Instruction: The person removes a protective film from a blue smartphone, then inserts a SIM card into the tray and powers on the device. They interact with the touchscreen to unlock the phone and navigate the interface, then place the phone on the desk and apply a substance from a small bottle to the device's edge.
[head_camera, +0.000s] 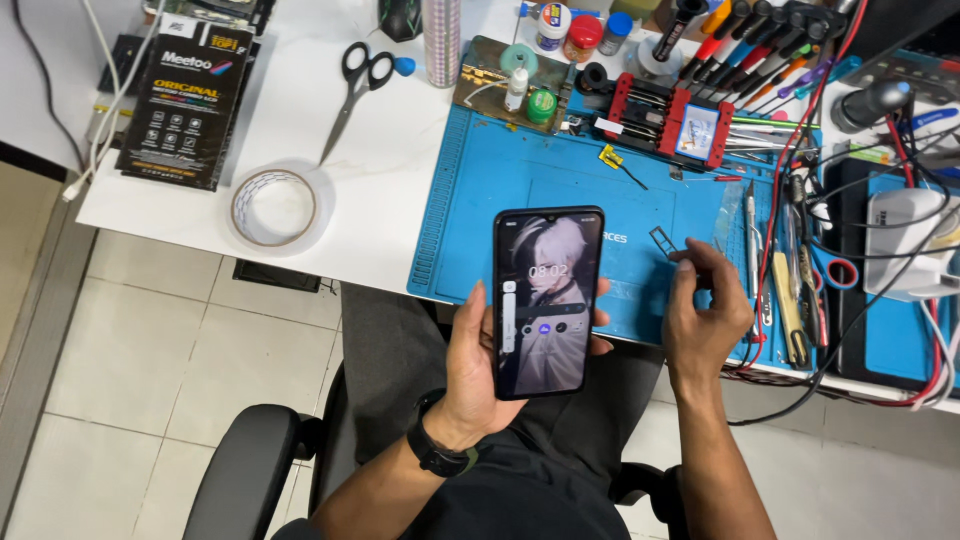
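Note:
My left hand (480, 370) holds a black smartphone (545, 300) upright over the table's front edge, its screen lit with a picture and a clock. A black watch sits on that wrist. My right hand (705, 310) rests on the blue work mat (520, 190), with its fingertips pinched on a small metal card tray (664, 241) that sticks out toward the upper left. The phone and the tray are apart, the tray to the right of the phone's top.
On the white table lie a tape roll (273, 207), scissors (352, 90), a black printed box (187, 100) and small bottles at the back. A red and black clamp holder (665, 122), screwdrivers (760, 50), tweezers and tangled cables crowd the right side. Chair armrest (245, 470) below left.

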